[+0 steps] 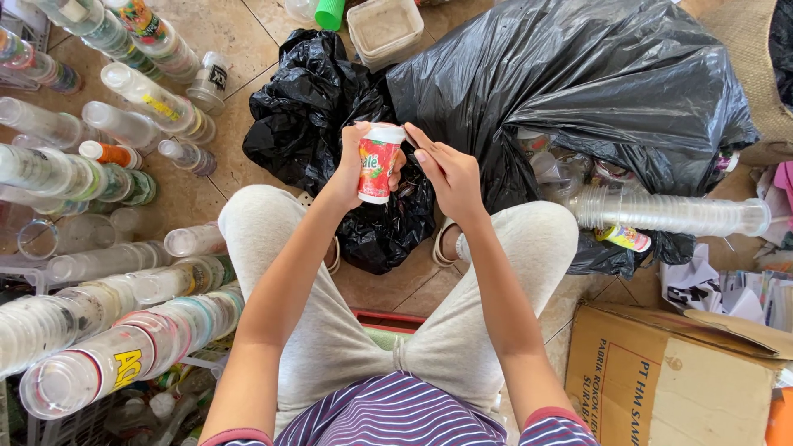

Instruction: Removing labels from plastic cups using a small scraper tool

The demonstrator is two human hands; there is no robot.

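Note:
A small plastic cup (378, 163) with a red and green printed label and a white rim is wrapped in my left hand (353, 169), held upright above my knees. My right hand (450, 175) is beside it, fingertips touching the cup's top edge. Below the hands lie a crumpled black plastic bag (322, 116) and a big black bag (578, 74) full of clear plastic waste. I sit with grey trousers and a striped shirt.
Long stacks of nested clear cups (124, 330) lie on the tile floor to the left. Another cup stack (669, 213) sticks out of the big bag on the right. A cardboard box (661, 380) is at lower right, a white tub (384, 29) at the top.

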